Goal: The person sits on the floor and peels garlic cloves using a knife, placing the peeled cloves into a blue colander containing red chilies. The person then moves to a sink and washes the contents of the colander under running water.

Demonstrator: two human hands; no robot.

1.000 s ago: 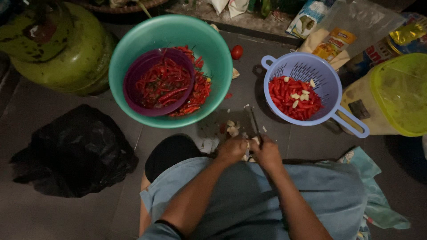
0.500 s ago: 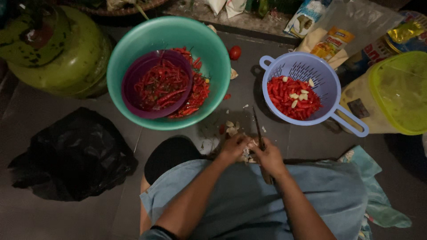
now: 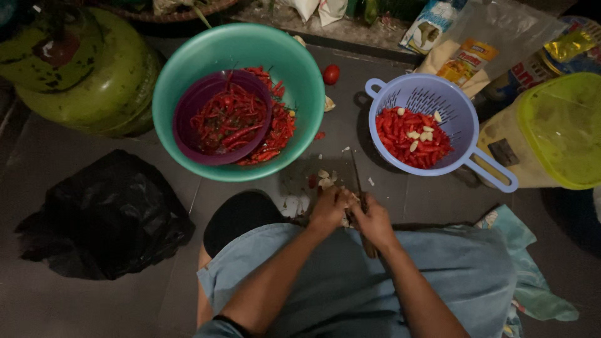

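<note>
Dark tiled floor (image 3: 75, 313), me seated over it. Far left: green gas cylinder (image 3: 81, 75), black bag (image 3: 106, 216). Teal basin (image 3: 188, 75) with purple bowl (image 3: 194, 103), chillies in both. My left hand (image 3: 330, 209) pinches garlic (image 3: 345, 201) against floor; right hand (image 3: 374, 220) closed on knife (image 3: 357, 178). Right: colander (image 3: 463, 119). Risk, I judge: fingertips beside blade, slip cuts them. Since earlier frame, hands barely shifted.

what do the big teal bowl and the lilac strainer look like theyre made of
Teal bowl: likely plastic, one even colour with a soft sheen on the rim. Lilac strainer: also plastic by the look, with moulded slots and handles in the same colour, matte.
</note>
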